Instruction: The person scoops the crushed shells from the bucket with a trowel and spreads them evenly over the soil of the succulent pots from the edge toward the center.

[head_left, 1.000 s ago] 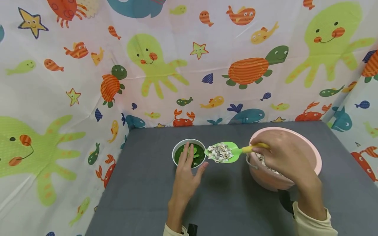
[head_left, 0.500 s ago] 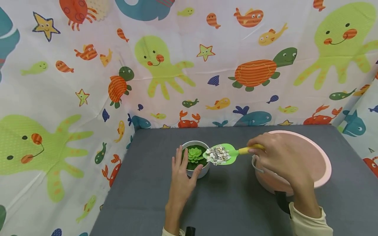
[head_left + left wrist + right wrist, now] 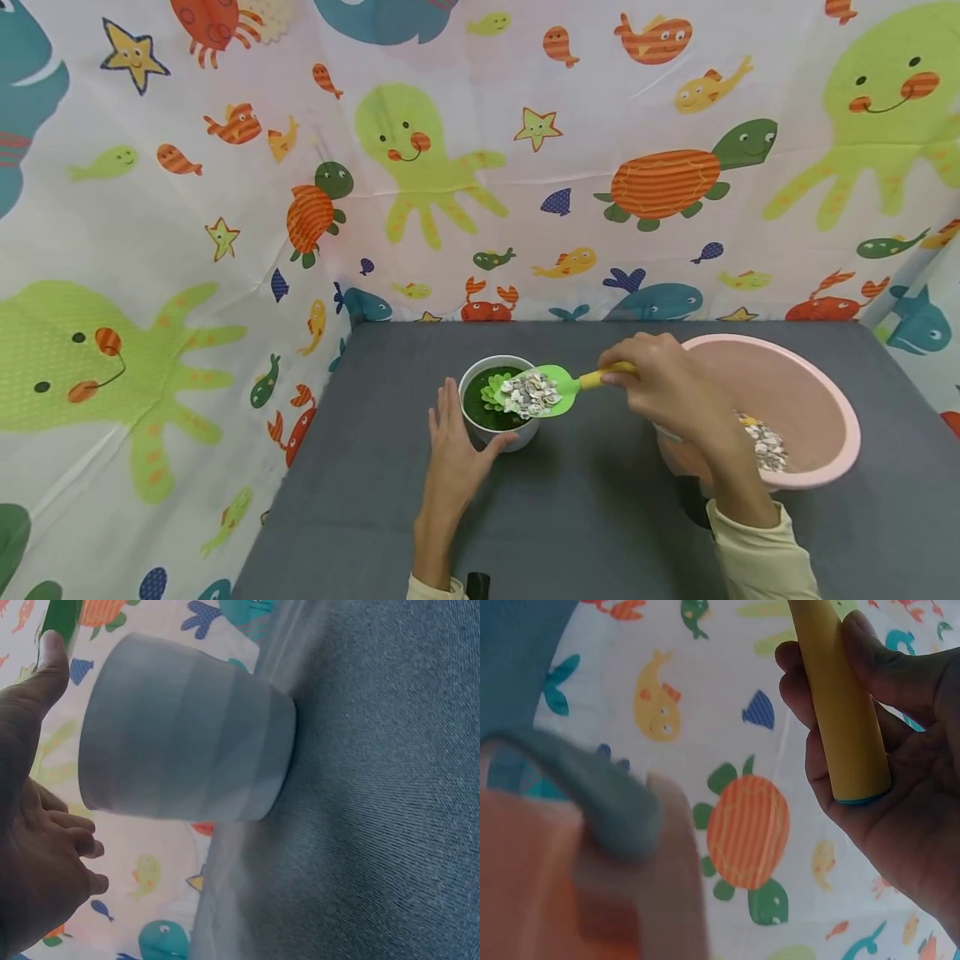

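My right hand [image 3: 667, 387] grips the yellow handle [image 3: 845, 712] of a small trowel, its green blade [image 3: 564, 392] heaped with shell pieces [image 3: 531, 394]. The blade is over the right side of a white pot [image 3: 187, 731], and it overlaps the green succulent [image 3: 493, 390] in the head view. Dark green filling [image 3: 480, 414] surrounds the plant inside the pot. Beside the pot's near left side is my left hand [image 3: 452, 454], fingers extended and thumb spread toward the front rim. In the left wrist view the pot stands upright on the grey cloth, the hand near its rim.
A pink bucket [image 3: 846, 421] with more shell pieces [image 3: 767, 443] inside stands at the right, under my right forearm. Its grey handle [image 3: 592, 787] shows close in the right wrist view. A sea-animal printed curtain [image 3: 450, 208] rises behind the grey cloth surface [image 3: 360, 500].
The loaded trowel has moved left from beside the pot to over it. My left hand has drawn back from over the pot to its near left side. The view has shifted slightly.
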`<action>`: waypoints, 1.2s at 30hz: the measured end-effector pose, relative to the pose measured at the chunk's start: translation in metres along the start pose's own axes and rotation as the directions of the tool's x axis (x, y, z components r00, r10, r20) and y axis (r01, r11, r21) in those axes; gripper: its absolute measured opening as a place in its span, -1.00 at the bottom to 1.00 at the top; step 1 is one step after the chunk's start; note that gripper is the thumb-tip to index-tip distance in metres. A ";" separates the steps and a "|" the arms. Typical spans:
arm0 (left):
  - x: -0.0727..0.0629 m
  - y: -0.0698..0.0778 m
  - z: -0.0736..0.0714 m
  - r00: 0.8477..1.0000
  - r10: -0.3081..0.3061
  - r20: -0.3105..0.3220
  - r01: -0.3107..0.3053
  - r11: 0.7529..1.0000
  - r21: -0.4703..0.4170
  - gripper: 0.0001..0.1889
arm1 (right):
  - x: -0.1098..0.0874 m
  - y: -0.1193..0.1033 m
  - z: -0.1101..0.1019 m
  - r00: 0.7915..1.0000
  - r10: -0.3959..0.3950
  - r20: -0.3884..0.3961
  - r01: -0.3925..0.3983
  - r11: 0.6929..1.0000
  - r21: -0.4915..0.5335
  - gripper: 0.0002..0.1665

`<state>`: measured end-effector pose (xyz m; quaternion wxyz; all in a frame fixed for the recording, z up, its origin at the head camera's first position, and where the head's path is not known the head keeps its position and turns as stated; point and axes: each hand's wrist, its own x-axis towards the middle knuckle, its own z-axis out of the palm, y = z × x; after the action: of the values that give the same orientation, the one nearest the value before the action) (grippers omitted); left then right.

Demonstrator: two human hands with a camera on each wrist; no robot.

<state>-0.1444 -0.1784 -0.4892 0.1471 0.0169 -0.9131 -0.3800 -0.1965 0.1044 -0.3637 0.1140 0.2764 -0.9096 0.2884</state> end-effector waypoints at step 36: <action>0.021 -0.040 0.024 0.990 -0.113 0.090 0.142 0.877 -0.460 0.18 | 0.038 -0.058 0.068 0.945 -0.326 -0.011 0.279 0.828 -0.487 -0.73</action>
<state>-0.1744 -0.1928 -0.5276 0.0937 0.0297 -0.7964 -0.5967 -0.1985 0.0085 -0.3779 0.2656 0.3663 -0.8906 0.0455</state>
